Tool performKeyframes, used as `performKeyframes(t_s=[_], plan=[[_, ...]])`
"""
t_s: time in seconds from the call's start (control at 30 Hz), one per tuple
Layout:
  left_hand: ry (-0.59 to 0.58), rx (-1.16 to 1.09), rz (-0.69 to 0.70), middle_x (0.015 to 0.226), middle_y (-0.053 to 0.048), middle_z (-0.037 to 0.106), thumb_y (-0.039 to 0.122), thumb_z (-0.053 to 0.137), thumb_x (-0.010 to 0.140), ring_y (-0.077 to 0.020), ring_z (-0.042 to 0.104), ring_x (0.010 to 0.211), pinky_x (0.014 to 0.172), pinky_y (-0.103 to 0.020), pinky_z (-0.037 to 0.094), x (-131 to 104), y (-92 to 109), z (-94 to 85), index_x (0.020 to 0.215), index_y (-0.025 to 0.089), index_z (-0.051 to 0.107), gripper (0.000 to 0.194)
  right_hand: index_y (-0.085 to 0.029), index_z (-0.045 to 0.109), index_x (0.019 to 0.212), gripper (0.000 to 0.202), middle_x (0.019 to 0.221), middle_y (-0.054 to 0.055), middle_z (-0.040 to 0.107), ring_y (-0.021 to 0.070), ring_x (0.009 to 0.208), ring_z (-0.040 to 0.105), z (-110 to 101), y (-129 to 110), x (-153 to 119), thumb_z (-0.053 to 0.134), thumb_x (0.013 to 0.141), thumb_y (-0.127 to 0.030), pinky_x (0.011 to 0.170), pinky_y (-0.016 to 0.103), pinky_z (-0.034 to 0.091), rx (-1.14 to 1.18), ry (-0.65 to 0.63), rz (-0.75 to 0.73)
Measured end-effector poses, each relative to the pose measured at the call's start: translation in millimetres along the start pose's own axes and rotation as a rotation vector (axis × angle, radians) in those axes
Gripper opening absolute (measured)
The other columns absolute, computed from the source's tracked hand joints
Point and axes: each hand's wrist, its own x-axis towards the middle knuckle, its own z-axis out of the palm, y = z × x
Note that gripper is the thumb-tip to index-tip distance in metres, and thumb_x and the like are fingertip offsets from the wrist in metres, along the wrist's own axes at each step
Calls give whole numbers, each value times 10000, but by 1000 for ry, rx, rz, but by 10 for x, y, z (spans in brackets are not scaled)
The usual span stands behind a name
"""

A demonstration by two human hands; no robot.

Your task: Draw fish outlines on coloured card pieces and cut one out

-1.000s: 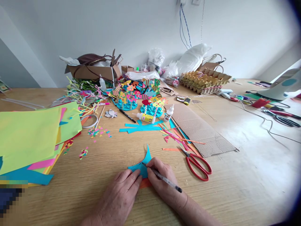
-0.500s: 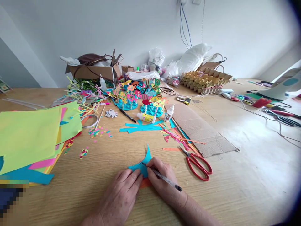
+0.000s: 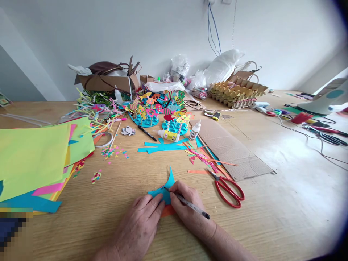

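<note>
My right hand [image 3: 187, 203] is closed on a clear pen with a black cap end [image 3: 194, 207], its tip touching a blue paper piece [image 3: 170, 178] with a curved, pointed upper part. Flat on the lower left of that blue piece lies my left hand [image 3: 141, 221], fingers stretched out and pressing it down. Orange paper [image 3: 168, 211] shows beneath the blue, between the two hands. To the right of my right hand rest red-handled scissors [image 3: 230, 191], blades pointing up and left.
Coloured paper sheets [image 3: 32, 156] are stacked at the left. Cardboard [image 3: 233, 152] lies right of centre, beside thin paper strips [image 3: 202, 157]. Farther back stand glue bottles [image 3: 195, 131], paper fish decorations [image 3: 146, 117], egg trays [image 3: 236, 94] and a cardboard box [image 3: 108, 82].
</note>
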Motion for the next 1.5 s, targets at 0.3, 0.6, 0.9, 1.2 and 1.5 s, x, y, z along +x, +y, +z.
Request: performKeyframes(t_s=[0.3,0.6,0.9,1.2,1.5], plan=[[30,4,7,1133,-40,660,144,372,940,-205,570,972,840,-336,451,18,-2,-12,1136,150,604,304,-215,475,663,111,497,-62,449,101,441,415,-23,-6,1,435,705,-121,456,190,325,-1,-19,13],[50,-5,-10,1122,-37,661,124,360,936,-205,564,967,837,-340,459,19,12,-13,1139,159,598,315,-211,476,676,113,500,-68,439,92,438,405,-3,21,5,431,728,-122,447,185,309,34,-9,30],[11,-8,-5,1138,-39,656,117,393,911,-206,566,969,838,-341,465,19,8,-35,1148,165,597,316,-212,464,664,116,500,-66,443,91,443,389,-29,-4,-1,435,711,-111,450,189,306,20,-25,10],[30,-17,-13,1144,-43,654,98,375,904,-210,560,988,853,-350,462,4,7,-1,1152,172,598,342,-217,462,664,114,494,-69,419,95,433,399,-12,-7,10,425,725,-128,443,188,308,15,-5,37],[1,-15,6,1153,-52,648,123,403,914,-205,559,986,848,-340,458,6,-7,-19,1168,158,589,317,-218,462,660,118,506,-65,466,93,440,424,-20,5,-7,432,727,-125,435,188,295,69,-20,40]])
